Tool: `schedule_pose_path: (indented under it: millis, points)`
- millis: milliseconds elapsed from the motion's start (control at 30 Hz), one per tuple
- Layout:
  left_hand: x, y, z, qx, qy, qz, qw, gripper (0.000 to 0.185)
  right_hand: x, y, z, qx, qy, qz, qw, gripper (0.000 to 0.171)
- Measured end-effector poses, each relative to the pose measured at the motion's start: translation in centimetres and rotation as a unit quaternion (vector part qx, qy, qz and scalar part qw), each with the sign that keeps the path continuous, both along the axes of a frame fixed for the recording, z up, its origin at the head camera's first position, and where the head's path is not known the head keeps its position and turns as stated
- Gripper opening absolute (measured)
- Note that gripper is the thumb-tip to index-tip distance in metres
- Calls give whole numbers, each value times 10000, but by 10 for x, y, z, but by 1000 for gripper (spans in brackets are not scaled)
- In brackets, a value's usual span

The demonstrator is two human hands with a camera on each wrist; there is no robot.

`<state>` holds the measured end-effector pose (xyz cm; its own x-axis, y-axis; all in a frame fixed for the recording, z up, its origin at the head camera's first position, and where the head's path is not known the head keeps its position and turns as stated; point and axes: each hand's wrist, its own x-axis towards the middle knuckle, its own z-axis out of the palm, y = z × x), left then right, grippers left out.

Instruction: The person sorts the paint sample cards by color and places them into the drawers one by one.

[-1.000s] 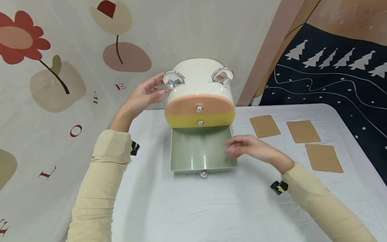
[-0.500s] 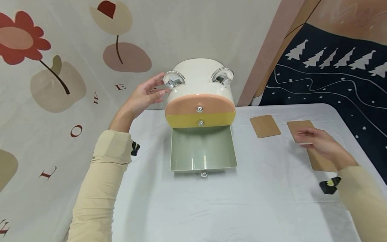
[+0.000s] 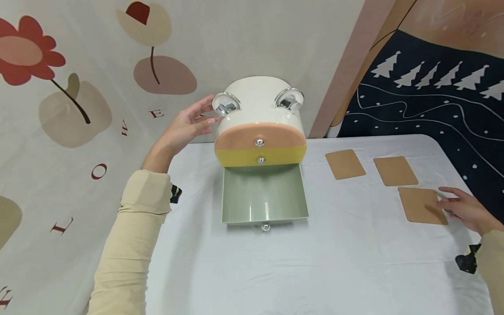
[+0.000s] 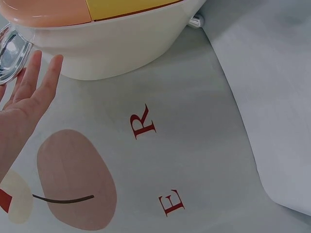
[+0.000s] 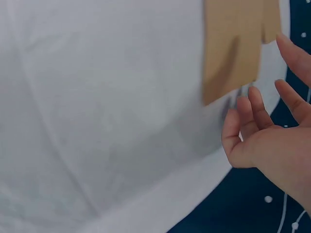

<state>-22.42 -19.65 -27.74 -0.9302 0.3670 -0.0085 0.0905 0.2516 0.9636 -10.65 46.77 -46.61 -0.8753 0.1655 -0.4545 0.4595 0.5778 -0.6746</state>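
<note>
A small rounded cabinet (image 3: 256, 100) with a white body stands against the wall, two silver round handles on top. Its orange drawer (image 3: 240, 135) and yellow drawer (image 3: 240, 156) are closed, while the pale green drawer (image 3: 261, 192) is pulled out with nothing in it. My left hand (image 3: 193, 120) rests with extended fingers beside the left silver handle (image 3: 226, 103). At the right, my right hand (image 3: 466, 210) hovers at the right edge of the nearest brown card (image 3: 421, 205), fingers loosely bent and holding nothing.
Two more brown cards, the left card (image 3: 345, 164) and the middle card (image 3: 395, 171), lie on the white tablecloth (image 3: 315, 271). Behind the table rises a printed wall hanging (image 3: 189, 39). A dark blue cloth with white trees (image 3: 437, 100) borders the right side.
My right hand has moved from the open green drawer across to the right, past the middle card, to the nearest card. The left hand has stayed in place.
</note>
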Motion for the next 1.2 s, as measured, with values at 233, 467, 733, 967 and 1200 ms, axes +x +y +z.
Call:
schedule_pose_path:
  millis: [233,467,733,967,1200]
  points:
    - [1,0,0,-23,2,9,10000,59,2,5,-23,318,-32,-97,9994,97]
    - [1,0,0,-31,-20,-5,10000,59,-1,-2,-15,339,-377,205,9985,115]
    - [1,0,0,-47,1,-28,10000,58,-2,-5,-13,714,122,-24,9974,80]
    - [1,-1,0,-3,8,0,10000,59,5,-8,-6,93,378,-154,9991,25]
    - [0,-1,-1,-68,4,1,10000,59,-2,-6,-5,-213,506,-433,9976,23]
